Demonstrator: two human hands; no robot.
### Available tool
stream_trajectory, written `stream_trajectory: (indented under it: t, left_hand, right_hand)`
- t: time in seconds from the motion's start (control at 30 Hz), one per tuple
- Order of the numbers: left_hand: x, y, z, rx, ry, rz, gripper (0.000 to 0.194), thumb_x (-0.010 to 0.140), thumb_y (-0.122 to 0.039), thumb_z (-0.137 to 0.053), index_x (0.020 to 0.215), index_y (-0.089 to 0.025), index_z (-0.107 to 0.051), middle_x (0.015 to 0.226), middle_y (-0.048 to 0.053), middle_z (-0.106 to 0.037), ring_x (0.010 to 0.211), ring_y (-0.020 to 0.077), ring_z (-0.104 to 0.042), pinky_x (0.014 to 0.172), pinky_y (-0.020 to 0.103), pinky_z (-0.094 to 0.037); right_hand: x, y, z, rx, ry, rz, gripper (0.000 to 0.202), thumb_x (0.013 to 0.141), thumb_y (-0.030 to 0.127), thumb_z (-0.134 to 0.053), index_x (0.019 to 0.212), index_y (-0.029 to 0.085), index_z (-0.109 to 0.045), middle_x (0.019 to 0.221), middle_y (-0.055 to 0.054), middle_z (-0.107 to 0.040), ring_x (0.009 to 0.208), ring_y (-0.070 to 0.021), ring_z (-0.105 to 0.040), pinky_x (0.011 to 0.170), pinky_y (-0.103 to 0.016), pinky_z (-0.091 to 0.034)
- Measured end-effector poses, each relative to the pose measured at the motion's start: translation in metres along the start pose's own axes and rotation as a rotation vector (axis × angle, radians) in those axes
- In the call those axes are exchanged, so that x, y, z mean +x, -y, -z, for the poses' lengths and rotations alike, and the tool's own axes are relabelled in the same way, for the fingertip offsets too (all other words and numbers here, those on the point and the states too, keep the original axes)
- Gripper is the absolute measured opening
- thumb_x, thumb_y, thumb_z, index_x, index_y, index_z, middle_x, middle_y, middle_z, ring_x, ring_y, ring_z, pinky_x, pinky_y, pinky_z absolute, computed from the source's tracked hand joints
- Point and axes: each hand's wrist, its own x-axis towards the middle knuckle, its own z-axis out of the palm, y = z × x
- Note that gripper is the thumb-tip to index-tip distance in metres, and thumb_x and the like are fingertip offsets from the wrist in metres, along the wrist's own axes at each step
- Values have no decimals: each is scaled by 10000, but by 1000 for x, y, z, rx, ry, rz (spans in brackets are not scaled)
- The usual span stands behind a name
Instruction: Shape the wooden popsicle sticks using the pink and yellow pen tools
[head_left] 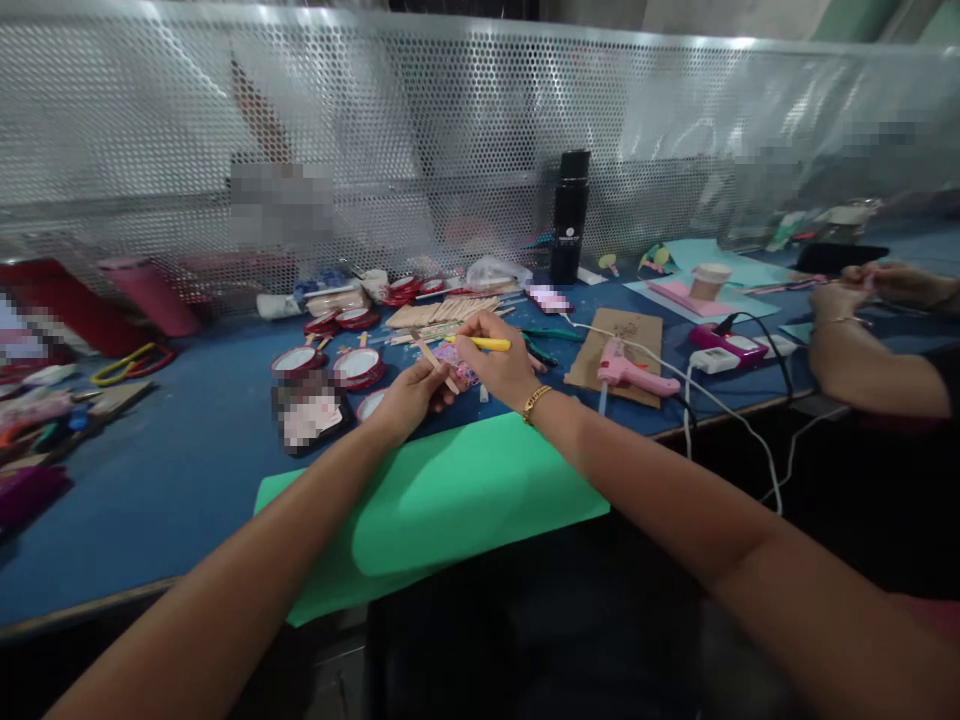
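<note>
My left hand [414,400] is closed on a wooden craft stick [433,362], which slants up and left out of the fingers. Pinched in my right hand [501,362] is a yellow pen [491,344], its front end close to the stick; the tip is too small to make out. Beneath both wrists a green sheet [450,500] hangs over the table's front edge. Small pink and purple bits [466,374] lie between the hands. Behind them spreads a pile of craft sticks [450,312]. Round red-rimmed pieces [358,368] with white centres lie beside my left hand.
A pink glue gun [634,375] rests on cardboard [630,335] at right, with white cables trailing off the edge. Behind stand a black bottle [571,215] and a perforated metal screen [420,130]. Scissors [131,365] lie at left. Another person's hands [862,290] are at far right.
</note>
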Motion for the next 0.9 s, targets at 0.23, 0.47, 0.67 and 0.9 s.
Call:
stream_trajectory:
  t: [0.23,0.47,0.67,0.9]
  left_hand:
    - [0,-1,-6,56,5,-36,280,837,-429,-641,728,-175,-594,541,-34,-572,455,91,-477,464,208,-366]
    - [1,0,-7,98,38,-44,319,812,-466,-659,684,-181,-598,561,-26,-595,479,98,-510,493,218,-418]
    - [3,4,-5,109,82,-41,299,827,-448,-664,722,-170,-627,581,-14,-618,518,109,-559,528,229,-459]
    - [10,11,1,109,118,-3,267,940,-385,-568,932,-129,-645,798,5,-665,617,107,-608,595,269,-527]
  right_hand:
    - [-8,-2,-7,-82,11,60,101,785,248,-589,770,229,-491,692,37,-590,633,-141,-567,651,-276,-440]
    - [-7,-3,-4,-109,5,101,100,807,254,-584,754,226,-504,641,42,-566,614,-147,-549,653,-282,-422]
    - [-8,-2,-4,-120,-17,102,150,798,271,-588,694,225,-490,627,44,-549,615,-142,-531,650,-279,-406]
    - [-8,-7,-3,-136,-43,43,150,808,259,-536,688,229,-450,599,53,-517,607,-138,-512,628,-265,-406]
